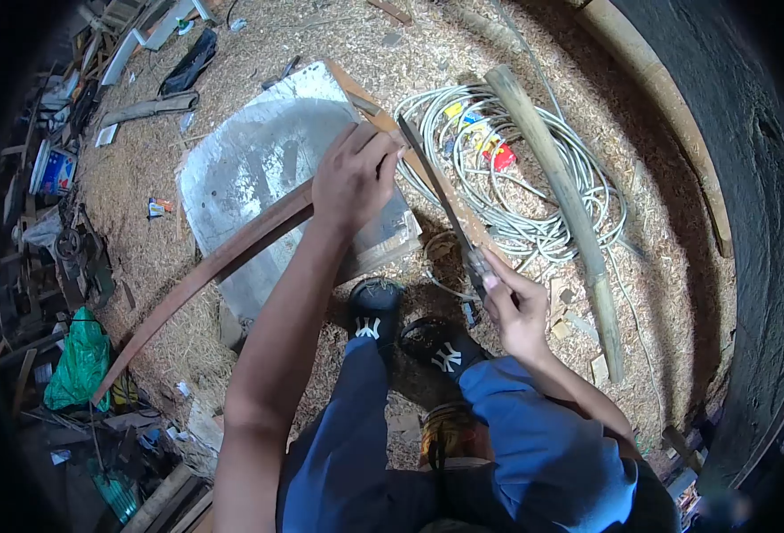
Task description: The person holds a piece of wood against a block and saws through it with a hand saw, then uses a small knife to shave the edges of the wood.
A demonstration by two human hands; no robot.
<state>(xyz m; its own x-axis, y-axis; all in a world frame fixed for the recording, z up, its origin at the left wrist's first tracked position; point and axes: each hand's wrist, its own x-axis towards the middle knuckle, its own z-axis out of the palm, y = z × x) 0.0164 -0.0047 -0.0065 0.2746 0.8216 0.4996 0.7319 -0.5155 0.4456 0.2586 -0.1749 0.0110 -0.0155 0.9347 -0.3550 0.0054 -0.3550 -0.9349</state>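
Observation:
My left hand (353,171) is closed over a long reddish-brown wooden strip (223,253), pressing it down near its upper end. From there the strip slants off to the lower left, across a worn grey-white board (232,169). In my right hand (518,306) is the handle of what looks like a hand saw, its dark narrow blade (436,186) seen almost edge-on. The blade points up and left, with its far part right beside the strip's end and my left fingertips. A thin orange-brown plank (463,213) runs behind the blade.
Coiled grey cable (534,226) lies to the right, with a wooden pole (556,169) across it. Wood shavings cover the ground. A green plastic bag (79,360) and scrap wood crowd the left side. My shoes (445,346) are just below the board.

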